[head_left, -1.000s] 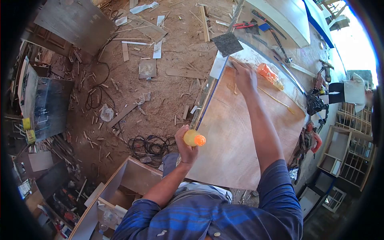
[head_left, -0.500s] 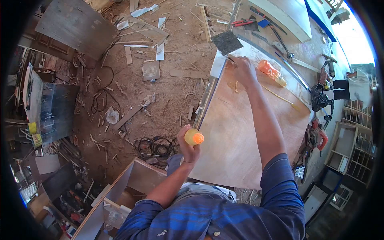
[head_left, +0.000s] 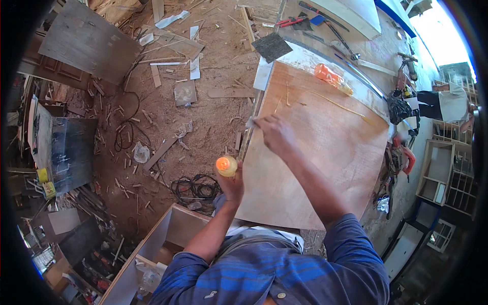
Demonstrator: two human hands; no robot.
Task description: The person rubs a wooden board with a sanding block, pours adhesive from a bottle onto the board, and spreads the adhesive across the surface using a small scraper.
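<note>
My left hand [head_left: 233,184] is wrapped round a squeeze bottle [head_left: 227,168] of yellowish liquid with an orange cap, held just off the panel's left edge. My right hand [head_left: 277,134] is closed in a pinch over the left edge of a thin plywood panel [head_left: 310,173]. A small pale piece [head_left: 250,123] shows at its fingertips, too small to name. Amber streaks of liquid [head_left: 330,99] lie across the panel's upper part. Beyond them an orange-labelled plastic bottle [head_left: 330,77] rests on its side. A dark square sheet [head_left: 272,48] sits at the far corner.
Pliers [head_left: 292,21], a hammer [head_left: 351,51] and other tools lie past the panel. Scraps and sawdust cover the floor [head_left: 208,127] at left, with a coiled black cable [head_left: 193,188]. An open wooden box [head_left: 173,223] stands lower left. Another person [head_left: 450,104] is at far right.
My right hand has drawn back from the far corner to the panel's left edge. The bottle in my left hand has shifted slightly left and tilted. The view has moved a little.
</note>
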